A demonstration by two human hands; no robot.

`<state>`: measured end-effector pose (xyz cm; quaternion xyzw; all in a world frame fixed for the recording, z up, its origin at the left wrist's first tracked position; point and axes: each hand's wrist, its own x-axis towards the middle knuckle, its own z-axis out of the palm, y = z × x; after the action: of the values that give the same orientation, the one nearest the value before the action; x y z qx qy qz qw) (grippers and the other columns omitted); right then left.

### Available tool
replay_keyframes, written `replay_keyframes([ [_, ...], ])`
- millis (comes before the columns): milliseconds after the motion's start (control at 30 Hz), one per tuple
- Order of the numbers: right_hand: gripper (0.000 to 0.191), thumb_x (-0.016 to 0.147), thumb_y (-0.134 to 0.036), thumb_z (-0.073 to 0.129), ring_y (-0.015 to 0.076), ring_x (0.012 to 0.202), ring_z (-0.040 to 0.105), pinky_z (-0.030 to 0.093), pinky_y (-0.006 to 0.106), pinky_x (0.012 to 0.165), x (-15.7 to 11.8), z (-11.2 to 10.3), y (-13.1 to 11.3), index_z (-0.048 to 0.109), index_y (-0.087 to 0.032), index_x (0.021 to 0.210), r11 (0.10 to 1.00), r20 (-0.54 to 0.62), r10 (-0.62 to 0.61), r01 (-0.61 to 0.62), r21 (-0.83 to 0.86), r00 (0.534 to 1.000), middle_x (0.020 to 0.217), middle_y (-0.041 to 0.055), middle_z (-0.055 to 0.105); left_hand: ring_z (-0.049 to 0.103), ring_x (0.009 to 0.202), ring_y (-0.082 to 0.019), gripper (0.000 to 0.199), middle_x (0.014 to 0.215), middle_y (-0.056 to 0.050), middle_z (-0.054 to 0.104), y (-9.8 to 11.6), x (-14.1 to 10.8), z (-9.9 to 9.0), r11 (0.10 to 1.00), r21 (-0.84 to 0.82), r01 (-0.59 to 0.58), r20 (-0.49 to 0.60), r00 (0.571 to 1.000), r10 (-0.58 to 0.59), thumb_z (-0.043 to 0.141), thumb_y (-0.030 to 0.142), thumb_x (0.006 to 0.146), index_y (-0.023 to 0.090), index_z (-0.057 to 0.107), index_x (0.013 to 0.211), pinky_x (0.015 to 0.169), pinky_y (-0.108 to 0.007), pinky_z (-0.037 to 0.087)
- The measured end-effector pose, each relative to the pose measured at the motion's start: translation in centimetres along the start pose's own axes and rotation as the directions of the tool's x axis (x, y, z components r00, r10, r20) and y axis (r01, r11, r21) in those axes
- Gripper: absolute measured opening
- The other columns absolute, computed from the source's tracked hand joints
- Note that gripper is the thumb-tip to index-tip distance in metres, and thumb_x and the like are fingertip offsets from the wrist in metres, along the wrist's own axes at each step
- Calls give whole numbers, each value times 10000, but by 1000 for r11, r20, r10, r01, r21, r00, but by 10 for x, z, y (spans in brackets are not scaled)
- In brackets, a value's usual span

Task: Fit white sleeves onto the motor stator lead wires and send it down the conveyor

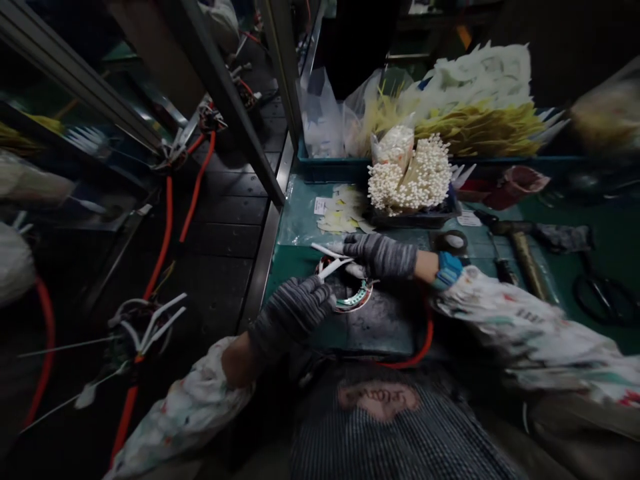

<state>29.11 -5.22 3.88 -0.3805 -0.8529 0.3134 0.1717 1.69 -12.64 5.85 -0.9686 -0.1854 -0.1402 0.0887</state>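
Round wired fitting [353, 297] lying flat on the worktop [287, 273], just ahead of the nearer left grip [290, 317], curled nearly shut, its white strip [333, 268] slanting from lower left up toward the half-open right grip [380, 257], any hold by either impossible to tell.

Round wired component [355, 298] lies flat on green bench [293, 280], green-banded rim showing (remainder obscured), white strip [333, 269] crossing it.

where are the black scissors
In the head view, the black-handled scissors lie at the far right of the green bench, right of a hammer, beyond the right sleeve.
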Motion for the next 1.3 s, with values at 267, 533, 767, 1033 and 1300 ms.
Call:
replay_keyframes([
  [267,470,944,-497,802,302,1082,741,585,435,959,-24,-5,6,787,-259,1350,982,-379,60,-122,-142,923,1216,115,808,691,1348,-309,164,1348,-25,804,14,-1,15,984,-85,158,-111,980,-167,751,384,991,245,727,1075,1125,-505,525],
  [533,197,1019,-428,732,421,1432,509,292,735,1238,-62,-22,31,807,-303,1152,816,-730,215,-530,-230,648,1444,131,722,724,1301,-318,366,975,-25,806,22,-4,60,929,-285,237,-329,886,-327,940,433,840,253,662,993,1053,-521,604],
  [767,49,954,-324,765,339,1211,693,496,585,1139,-43,-28,7,783,-291,986,944,-696,131,-303,-130,706,1201,104,797,771,1115,-287,267,1004,-25,761,54,17,67,852,-226,473,-423,740,-523,837,419,899,258,630,948,990,-502,561],
  [1033,97,1016,-402,747,260,738,788,653,426,648,-97,-33,-104,666,-350,1027,879,-693,463,-181,442,553,885,33,792,682,1272,-304,356,1023,44,821,43,10,65,867,-209,453,-327,803,-499,907,499,838,310,656,1005,1103,-484,320],
  [1300,153,1046,-421,723,267,608,790,652,424,565,-112,37,-110,601,-354,982,815,-677,543,-116,568,496,839,20,849,647,1363,-298,330,1073,19,829,43,9,59,867,-230,443,-312,810,-497,882,490,877,307,663,1043,1194,-539,323],
])
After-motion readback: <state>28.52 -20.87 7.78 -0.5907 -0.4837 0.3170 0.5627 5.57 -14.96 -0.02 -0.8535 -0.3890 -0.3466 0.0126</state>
